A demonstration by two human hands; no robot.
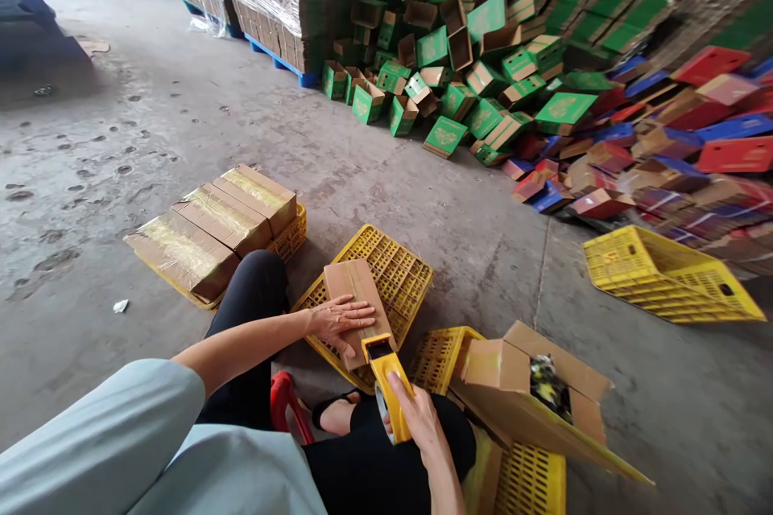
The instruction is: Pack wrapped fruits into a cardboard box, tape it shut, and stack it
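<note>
1. Two hands share the work: our left hand (341, 323) lies flat on the carton (369, 290), fingers spread and gripping nothing, while our right hand (418, 417) wraps firmly around the yellow tape dispenser (395, 402).
2. The carton rests on a latticed yellow crate (402, 261) before us, and the dispenser's head stands at the carton's near end.
3. We judge the step in hand to be sealing the top; whether the strip is cut yet we cannot tell, since the dispenser covers that edge.
4. The next move seems to call for a steady left palm and a firm pull of the dispenser down over the near end.
5. Three taped cartons (223, 216) sit to our left; an open-flapped carton (507, 394) leans to our right.
</note>
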